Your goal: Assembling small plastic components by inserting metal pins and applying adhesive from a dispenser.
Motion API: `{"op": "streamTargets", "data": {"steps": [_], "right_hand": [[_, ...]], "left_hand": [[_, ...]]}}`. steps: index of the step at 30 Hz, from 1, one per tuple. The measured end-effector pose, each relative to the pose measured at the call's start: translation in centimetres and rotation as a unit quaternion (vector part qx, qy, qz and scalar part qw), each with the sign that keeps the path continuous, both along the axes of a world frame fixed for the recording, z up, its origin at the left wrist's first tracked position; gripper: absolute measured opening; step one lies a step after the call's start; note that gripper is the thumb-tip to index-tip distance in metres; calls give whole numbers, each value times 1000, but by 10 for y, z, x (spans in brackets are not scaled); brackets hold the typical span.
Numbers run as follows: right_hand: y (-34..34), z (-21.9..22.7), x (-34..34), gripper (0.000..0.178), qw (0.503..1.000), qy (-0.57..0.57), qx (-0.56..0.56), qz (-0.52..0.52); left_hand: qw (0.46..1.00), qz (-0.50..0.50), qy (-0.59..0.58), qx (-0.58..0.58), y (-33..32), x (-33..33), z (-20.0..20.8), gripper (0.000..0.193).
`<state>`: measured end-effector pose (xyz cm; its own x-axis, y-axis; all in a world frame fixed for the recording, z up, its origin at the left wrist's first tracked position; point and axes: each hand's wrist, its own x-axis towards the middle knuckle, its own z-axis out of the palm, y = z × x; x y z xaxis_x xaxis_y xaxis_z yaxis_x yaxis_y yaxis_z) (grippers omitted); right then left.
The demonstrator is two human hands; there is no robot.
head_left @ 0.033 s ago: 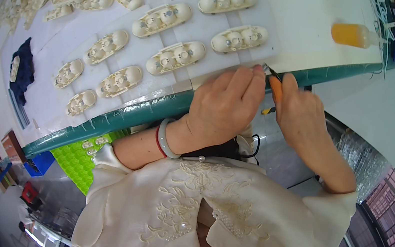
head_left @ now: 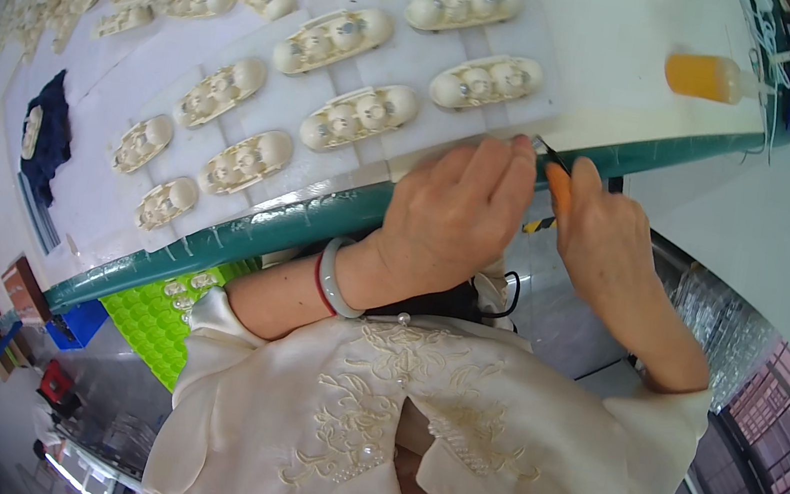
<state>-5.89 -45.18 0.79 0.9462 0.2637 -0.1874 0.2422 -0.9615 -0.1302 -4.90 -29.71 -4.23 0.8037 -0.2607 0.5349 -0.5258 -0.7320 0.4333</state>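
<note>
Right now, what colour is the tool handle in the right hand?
Orange; the tool handle shows best in the head view.

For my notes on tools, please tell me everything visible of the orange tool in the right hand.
The orange tool has an orange grip, perhaps plastic, a dark neck and a small, metal-looking tip. The right hand is closed around it, hiding the rest. It slants up and leftward by the table's green edge, its tip close to the left hand at the fingertips; contact is unclear.
</note>
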Motion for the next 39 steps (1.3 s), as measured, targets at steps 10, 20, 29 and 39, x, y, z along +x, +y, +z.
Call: {"op": "streamTargets", "data": {"steps": [10,20,29,39], "right_hand": [[1,-3,4,30,1000,-11,17,0],[3,-5,-4,31,999,-13,14,-34],[4,-4,-6,30,999,-14,2,-39],[-4,1,-5,22,993,65,85,-42]], "left_hand": [[999,-36,-5,-13,1,-3,1,17],[999,-36,3,-32,-1,-2,2,16],[998,-59,-4,-20,3,1,1,17],[998,-40,34,-44,5,-3,4,23]]}}
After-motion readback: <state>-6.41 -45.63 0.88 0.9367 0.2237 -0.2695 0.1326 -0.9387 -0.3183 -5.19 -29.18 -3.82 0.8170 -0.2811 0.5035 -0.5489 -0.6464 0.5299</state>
